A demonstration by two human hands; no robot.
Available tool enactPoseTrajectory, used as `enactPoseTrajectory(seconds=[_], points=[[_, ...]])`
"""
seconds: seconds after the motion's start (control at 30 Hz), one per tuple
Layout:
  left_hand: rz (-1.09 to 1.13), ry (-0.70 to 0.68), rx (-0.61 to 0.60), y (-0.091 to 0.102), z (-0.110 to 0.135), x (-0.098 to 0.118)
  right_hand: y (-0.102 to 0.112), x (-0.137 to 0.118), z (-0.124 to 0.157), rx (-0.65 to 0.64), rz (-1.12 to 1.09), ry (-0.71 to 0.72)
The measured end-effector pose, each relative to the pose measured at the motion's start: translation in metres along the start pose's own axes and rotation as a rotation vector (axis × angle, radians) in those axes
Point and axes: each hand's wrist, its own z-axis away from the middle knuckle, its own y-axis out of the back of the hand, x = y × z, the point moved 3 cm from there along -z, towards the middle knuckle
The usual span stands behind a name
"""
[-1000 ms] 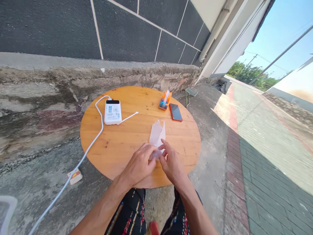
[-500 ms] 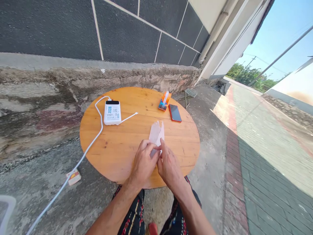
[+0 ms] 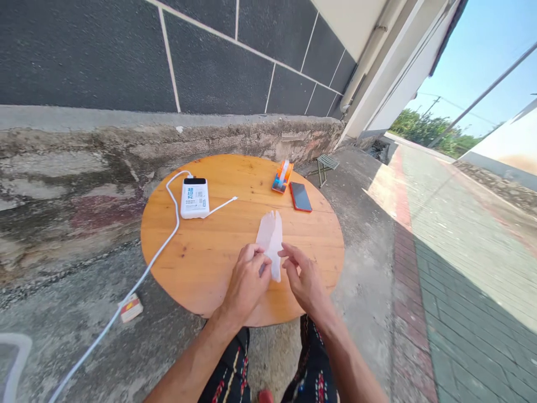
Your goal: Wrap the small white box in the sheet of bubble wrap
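A thin white sheet, which looks like tissue paper, lies lengthwise on the round wooden table, with a ragged far end. My left hand is closed at the near left edge of the sheet, thumb and fingers pinched together on it. A small greyish patch shows by those fingertips; what it is I cannot make out. Just off the right edge of the sheet is my right hand, its fingers apart and slightly bent, holding nothing.
An orange and blue tape dispenser and a red-edged phone are at the table's far right. On the left stands a white power bank with white cables. Behind are a wall and a folding stool.
My right hand has come away from my left hand and the sheet, moving right, and its fingers have spread. More of the sheet's near end now shows. The view has shifted slightly.
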Motion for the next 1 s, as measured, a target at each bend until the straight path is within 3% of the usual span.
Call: enactPoseTrajectory(seconds=[0.07, 0.23, 0.33, 0.57, 0.8, 0.9, 1.0], points=[[-0.044, -0.025, -0.022, 0.001, -0.001, 0.002, 0.007, 0.005, -0.013, 0.024, 0.102, 0.003], [-0.140, -0.090, -0.111, 0.006, -0.010, 0.006, 0.001, 0.006, -0.049, -0.221, 0.510, 0.119], [-0.145, -0.132, -0.160, 0.005, -0.017, 0.006, -0.005, 0.004, -0.061, -0.235, 0.659, 0.185], [-0.074, -0.122, -0.218, 0.003, -0.024, 0.003, -0.013, 0.013, -0.066, -0.203, 0.673, 0.309], [-0.006, -0.073, -0.266, 0.002, -0.026, 0.003, -0.011, 0.023, -0.061, -0.071, 0.462, 0.325], [-0.006, -0.076, -0.251, 0.003, -0.025, 0.004, -0.013, 0.021, -0.067, -0.098, 0.433, 0.338], [0.000, -0.072, -0.221, 0.003, -0.022, 0.004, -0.019, 0.020, -0.075, -0.208, 0.462, 0.338]])
